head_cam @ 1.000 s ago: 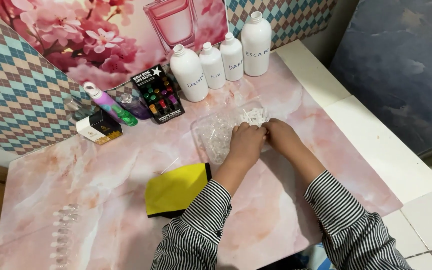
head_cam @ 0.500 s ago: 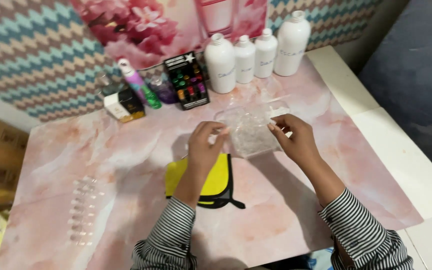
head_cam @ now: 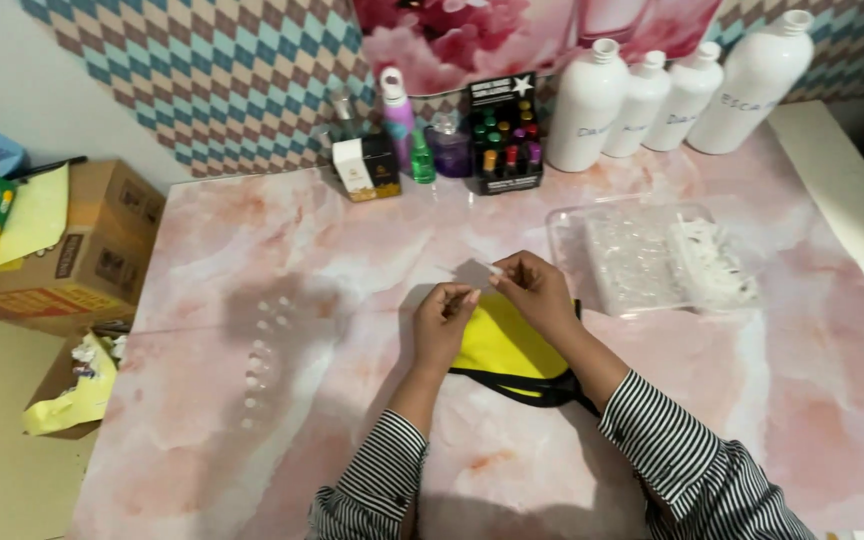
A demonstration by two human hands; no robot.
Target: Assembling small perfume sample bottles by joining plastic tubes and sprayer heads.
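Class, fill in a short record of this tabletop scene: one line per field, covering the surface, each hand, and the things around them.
Surface: pink marbled table
Left hand: fingertips pinch a small clear piece, too small to identify
Right hand: fingertips meet the left hand's, on the same piece
Under the hands: yellow pouch with black edging
To the right: clear tray of small clear parts
At the back: four white bottles, black box of small coloured bottles
To the left: rows of tiny clear vials
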